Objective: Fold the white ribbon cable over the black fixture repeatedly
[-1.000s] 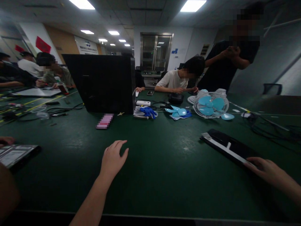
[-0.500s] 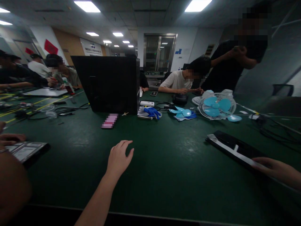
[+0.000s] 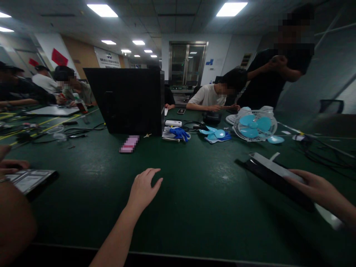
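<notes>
My left hand (image 3: 144,188) rests on the green table (image 3: 194,200) near its middle, fingers slightly curled and apart, holding nothing. My right hand (image 3: 314,187) grips the near end of a long flat black panel with a light strip (image 3: 274,174), which is lifted and tilted off the table at the right. The fingers wrap over the panel's top edge.
A black computer case (image 3: 125,100) stands behind, with a pink item (image 3: 129,143), blue gloves (image 3: 179,132) and a white fan with blue blades (image 3: 254,125). Cables (image 3: 328,152) lie at right. Another person's arm and a dark tray (image 3: 29,181) sit at left. People sit and stand beyond.
My right hand has closed over the black panel and raised its near end off the table. My left hand has stayed almost in place.
</notes>
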`<state>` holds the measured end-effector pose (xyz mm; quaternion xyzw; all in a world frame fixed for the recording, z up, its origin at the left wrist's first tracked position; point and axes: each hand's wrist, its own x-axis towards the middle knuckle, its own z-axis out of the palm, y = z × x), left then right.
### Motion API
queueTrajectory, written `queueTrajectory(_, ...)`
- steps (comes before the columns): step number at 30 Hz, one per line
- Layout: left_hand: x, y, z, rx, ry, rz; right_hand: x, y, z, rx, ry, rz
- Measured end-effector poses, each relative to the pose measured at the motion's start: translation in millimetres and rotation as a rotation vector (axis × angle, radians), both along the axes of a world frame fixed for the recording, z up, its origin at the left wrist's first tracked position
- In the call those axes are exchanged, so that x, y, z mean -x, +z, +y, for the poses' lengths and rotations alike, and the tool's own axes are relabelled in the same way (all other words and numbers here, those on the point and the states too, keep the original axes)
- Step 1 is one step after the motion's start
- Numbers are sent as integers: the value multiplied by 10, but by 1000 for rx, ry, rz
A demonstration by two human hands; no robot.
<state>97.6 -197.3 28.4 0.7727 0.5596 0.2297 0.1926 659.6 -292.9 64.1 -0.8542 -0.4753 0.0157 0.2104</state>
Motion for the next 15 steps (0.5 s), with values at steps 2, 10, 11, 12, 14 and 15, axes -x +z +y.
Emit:
queueTrajectory(2, -13, 7, -13, 63, -34, -54, 482, 123, -3, 2, 80, 248)
queueTrajectory(10, -66, -14, -77, 274, -309, -349, 2299, 290, -226, 230, 799, 397)
queueTrajectory(11, -71, -10, -81, 303, -341, -370, 2416, 288, -246, 243, 842, 392)
queueTrajectory(12, -76, -4, -84, 336, -372, -385, 2500, 284, -259, 256, 875, 390)
queueTrajectory(14, -84, 6, -83, 395, -411, -404, 2569, 270, -261, 274, 912, 380)
queueTrajectory(15, -86, 8, -81, 411, -417, -412, 2552, 254, -249, 281, 914, 367)
